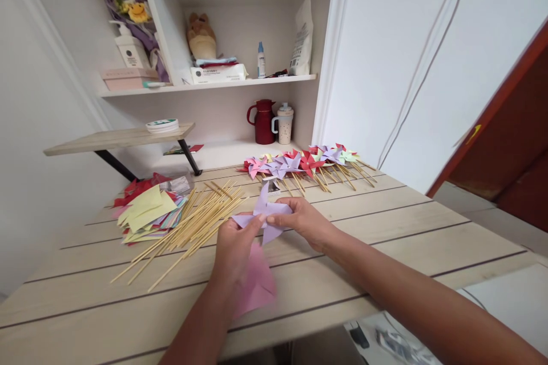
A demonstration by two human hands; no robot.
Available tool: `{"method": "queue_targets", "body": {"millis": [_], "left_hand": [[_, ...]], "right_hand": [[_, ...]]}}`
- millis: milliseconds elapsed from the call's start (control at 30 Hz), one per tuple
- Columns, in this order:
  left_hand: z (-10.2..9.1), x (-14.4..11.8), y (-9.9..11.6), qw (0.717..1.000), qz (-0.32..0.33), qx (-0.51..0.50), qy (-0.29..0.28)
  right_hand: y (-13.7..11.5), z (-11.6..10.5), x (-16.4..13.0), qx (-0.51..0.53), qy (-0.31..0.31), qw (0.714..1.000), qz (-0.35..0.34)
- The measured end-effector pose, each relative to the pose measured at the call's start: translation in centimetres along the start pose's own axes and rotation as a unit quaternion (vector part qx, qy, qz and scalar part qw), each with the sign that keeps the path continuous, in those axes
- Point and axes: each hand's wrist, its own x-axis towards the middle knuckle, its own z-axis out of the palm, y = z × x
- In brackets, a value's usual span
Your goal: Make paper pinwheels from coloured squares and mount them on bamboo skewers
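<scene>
A lilac paper pinwheel (pixel 266 205) is held up over the table between my two hands. My left hand (pixel 234 245) pinches it near the centre with the thumb on top. From the other side, my right hand (pixel 306 221) grips a blade with thumb and fingers, its thumb also close to the centre. No stick shows on this pinwheel. Below my left hand lies a pink paper sheet (pixel 258 282) on the table, partly covered by my wrist. A bundle of thin wooden sticks (pixel 201 219) is spread just left of my hands.
Finished pinwheels (pixel 299 164) on sticks lie in a row at the back right. Colored paper sheets (pixel 148 211) are piled at the left beside a clear plastic box (pixel 180 185). A small raised shelf (pixel 115 140), a red jug (pixel 264 122) and a cup (pixel 284 124) stand behind.
</scene>
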Motion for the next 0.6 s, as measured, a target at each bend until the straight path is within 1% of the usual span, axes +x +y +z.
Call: {"method": "queue_targets", "body": {"millis": [167, 233, 300, 367, 467, 533, 600], "left_hand": [[-0.4, 0.6, 0.3, 0.995, -0.017, -0.084, 0.057], [-0.5, 0.8, 0.6, 0.989, -0.033, -0.123, 0.079], [-0.8, 1.0, 0.8, 0.982, -0.052, -0.157, 0.096], [-1.0, 1.1, 1.0, 0.975, -0.067, -0.186, 0.105], [-1.2, 1.2, 1.1, 0.964, -0.096, -0.218, 0.115], [-1.3, 1.2, 1.1, 0.96, -0.111, -0.229, 0.115], [-1.2, 1.2, 1.1, 0.96, -0.114, -0.232, 0.106]], "right_hand": [[0.1, -0.3, 0.1, -0.002, 0.008, 0.999, -0.052], [0.2, -0.5, 0.1, -0.031, -0.001, 0.996, -0.087], [0.4, -0.7, 0.1, -0.088, -0.018, 0.986, -0.14], [0.8, -0.8, 0.1, -0.171, -0.021, 0.963, -0.207], [1.8, -0.6, 0.3, -0.271, -0.01, 0.912, -0.307], [2.4, -0.5, 0.6, -0.312, -0.001, 0.884, -0.349], [2.7, -0.5, 0.7, -0.342, 0.014, 0.862, -0.374]]}}
